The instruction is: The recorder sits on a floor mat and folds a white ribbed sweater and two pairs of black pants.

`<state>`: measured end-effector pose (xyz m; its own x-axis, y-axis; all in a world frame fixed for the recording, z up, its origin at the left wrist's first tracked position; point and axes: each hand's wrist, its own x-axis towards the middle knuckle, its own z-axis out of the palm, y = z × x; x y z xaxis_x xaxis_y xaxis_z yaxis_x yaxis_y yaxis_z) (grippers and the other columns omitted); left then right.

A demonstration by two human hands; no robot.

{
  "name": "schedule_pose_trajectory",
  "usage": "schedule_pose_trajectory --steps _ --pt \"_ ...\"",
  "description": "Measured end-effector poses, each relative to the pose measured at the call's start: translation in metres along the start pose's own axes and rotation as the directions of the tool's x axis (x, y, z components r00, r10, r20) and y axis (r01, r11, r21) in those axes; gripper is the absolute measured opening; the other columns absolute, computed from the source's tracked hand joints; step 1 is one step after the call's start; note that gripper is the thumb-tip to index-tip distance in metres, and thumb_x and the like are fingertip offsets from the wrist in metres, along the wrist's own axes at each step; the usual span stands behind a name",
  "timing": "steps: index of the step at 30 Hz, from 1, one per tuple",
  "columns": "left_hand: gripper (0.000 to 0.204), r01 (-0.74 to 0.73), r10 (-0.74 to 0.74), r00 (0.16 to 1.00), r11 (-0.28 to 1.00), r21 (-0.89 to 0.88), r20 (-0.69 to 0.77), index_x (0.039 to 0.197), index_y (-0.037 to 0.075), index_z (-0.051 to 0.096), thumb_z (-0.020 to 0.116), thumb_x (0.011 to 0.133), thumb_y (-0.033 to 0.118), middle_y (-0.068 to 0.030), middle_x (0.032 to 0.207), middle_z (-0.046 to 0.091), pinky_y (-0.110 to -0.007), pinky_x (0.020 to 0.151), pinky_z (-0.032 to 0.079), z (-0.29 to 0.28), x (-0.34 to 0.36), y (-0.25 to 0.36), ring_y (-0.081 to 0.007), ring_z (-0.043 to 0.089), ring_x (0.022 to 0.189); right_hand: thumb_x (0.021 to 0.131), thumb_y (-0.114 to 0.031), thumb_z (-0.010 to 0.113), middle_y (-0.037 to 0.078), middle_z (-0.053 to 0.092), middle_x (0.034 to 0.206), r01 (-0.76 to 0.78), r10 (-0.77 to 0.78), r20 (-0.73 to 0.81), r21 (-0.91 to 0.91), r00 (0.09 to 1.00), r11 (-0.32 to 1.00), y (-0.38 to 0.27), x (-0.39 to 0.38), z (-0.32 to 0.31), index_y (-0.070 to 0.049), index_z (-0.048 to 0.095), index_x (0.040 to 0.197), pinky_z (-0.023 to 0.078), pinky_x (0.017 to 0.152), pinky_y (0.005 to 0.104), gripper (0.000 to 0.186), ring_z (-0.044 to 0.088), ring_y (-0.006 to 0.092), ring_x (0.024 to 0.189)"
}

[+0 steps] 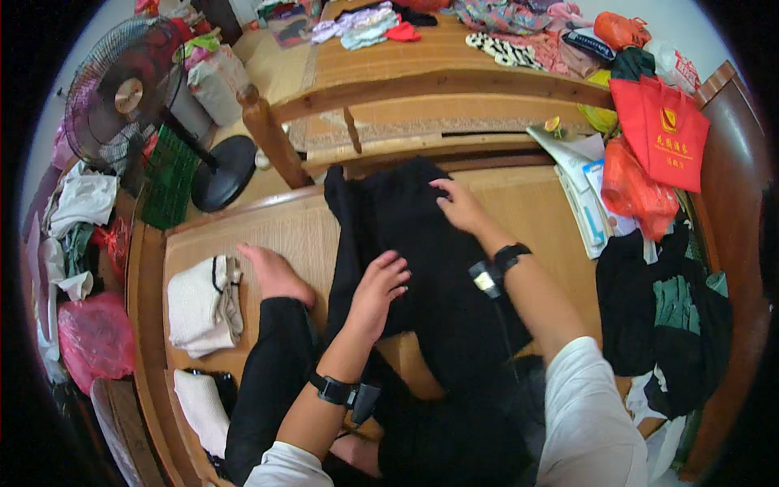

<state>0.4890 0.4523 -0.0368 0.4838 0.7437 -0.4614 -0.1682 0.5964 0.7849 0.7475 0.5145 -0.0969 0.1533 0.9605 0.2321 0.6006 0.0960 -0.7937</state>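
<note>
A black garment (406, 219) is spread over the mat in front of me, its far edge near the wooden rail; whether it is a top or trousers I cannot tell. Over its left half is my left hand (378, 294), the fingers loosely bent and apart, holding nothing. My right hand (462, 207) lies at the garment's far right edge with thumb and fingers parted. Each wrist wears a black strap with a small device. My bare foot (278, 276) rests on the mat left of the garment.
Folded white knitwear (204, 304) sits at the left, with another white piece (201, 410) nearer me. A standing fan (128, 96) is beyond the bed's corner post (268, 134). Black clothes (657, 325) and red bags (661, 134) crowd the right side. More clothes (365, 24) lie beyond the rail.
</note>
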Motion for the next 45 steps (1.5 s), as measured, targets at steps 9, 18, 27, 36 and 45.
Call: schedule_pose_trajectory --steps 9,18,27,36,45 --pt "0.079 -0.662 -0.528 0.632 0.011 0.750 0.566 0.135 -0.002 0.035 0.071 0.075 0.034 -0.0225 0.123 0.049 -0.040 0.098 0.038 0.031 -0.178 -0.096 -0.0356 0.048 0.113 0.087 -0.009 0.060 0.005 0.061 0.104 -0.240 0.222 0.110 0.197 0.969 0.951 -0.146 -0.178 -0.125 -0.004 0.058 0.113 0.045 0.086 0.0281 0.027 0.056 0.0135 0.095" --pt "0.045 -0.658 -0.606 0.705 -0.364 0.659 0.369 0.121 0.002 0.051 0.061 0.081 0.020 -0.0170 0.112 0.061 -0.041 0.082 0.045 0.022 -0.225 -0.126 -0.0301 0.060 0.100 0.077 -0.022 0.071 0.008 0.060 0.101 -0.454 0.440 0.169 0.055 0.882 0.889 -0.234 -0.378 -0.121 -0.003 0.057 0.112 0.046 0.081 0.0302 0.042 0.057 0.0190 0.090" --pt "0.043 -0.386 -0.570 0.818 -0.452 0.804 0.072 0.114 0.003 0.057 0.060 0.082 0.032 -0.0151 0.106 0.065 -0.045 0.084 0.046 0.000 -0.246 -0.123 -0.0317 0.062 0.099 0.072 -0.029 0.074 0.021 0.053 0.106 -0.188 0.351 0.145 -0.629 0.925 0.754 -0.241 -0.423 -0.074 0.002 0.053 0.109 0.043 0.085 0.0416 0.053 0.050 0.0358 0.098" --pt "0.043 -0.158 -0.052 0.987 -0.172 0.972 0.151 0.115 0.009 0.053 0.060 0.083 0.037 -0.0165 0.101 0.064 -0.046 0.078 0.048 -0.020 -0.292 -0.123 -0.0351 0.062 0.091 0.077 -0.024 0.072 0.011 0.057 0.094 -0.222 0.176 0.326 0.107 0.929 0.969 -0.277 -0.427 -0.073 -0.002 0.049 0.109 0.045 0.077 0.0326 0.045 0.055 0.0194 0.087" --pt "0.012 -0.314 0.448 0.894 0.593 0.741 0.020 0.090 0.008 0.057 0.056 0.079 0.014 -0.0153 0.073 0.062 -0.039 0.062 0.046 -0.026 -0.316 -0.117 -0.0313 0.061 0.071 0.073 -0.006 0.072 0.011 0.058 0.110 -0.307 0.089 0.348 0.646 0.933 0.699 -0.363 -0.421 -0.123 -0.002 0.044 0.115 0.044 0.091 0.0304 0.051 0.057 0.0184 0.101"
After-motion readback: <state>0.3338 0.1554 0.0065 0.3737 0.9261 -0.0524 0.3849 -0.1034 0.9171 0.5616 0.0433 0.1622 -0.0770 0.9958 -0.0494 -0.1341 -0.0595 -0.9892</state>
